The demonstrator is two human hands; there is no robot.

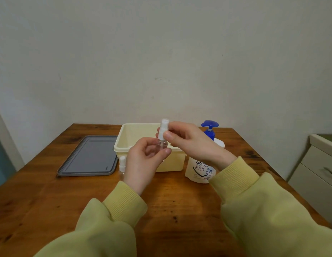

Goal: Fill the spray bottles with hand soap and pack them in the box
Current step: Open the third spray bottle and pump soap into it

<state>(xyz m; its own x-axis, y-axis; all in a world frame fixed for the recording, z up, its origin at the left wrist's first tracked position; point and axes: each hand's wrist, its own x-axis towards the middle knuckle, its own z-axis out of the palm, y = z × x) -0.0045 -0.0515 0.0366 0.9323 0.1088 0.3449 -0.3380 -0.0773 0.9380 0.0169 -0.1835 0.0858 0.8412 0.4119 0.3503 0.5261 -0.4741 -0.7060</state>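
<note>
My left hand (143, 162) grips the clear body of a small spray bottle (162, 144), held upright in front of the cream box (124, 143). My right hand (189, 140) pinches the bottle's white spray head (164, 127) between thumb and fingers. A second small spray bottle (122, 166) with a white cap stands on the table, just left of my left wrist, by the box's front left corner. The hand soap bottle (200, 169), white with a blue pump (209, 127), stands right of the box, partly hidden by my right wrist. The box looks empty.
The grey box lid (91, 156) lies flat on the wooden table (180, 201), left of the box. A cream drawer cabinet (320, 173) stands off the table's right side. A pale wall runs behind the table.
</note>
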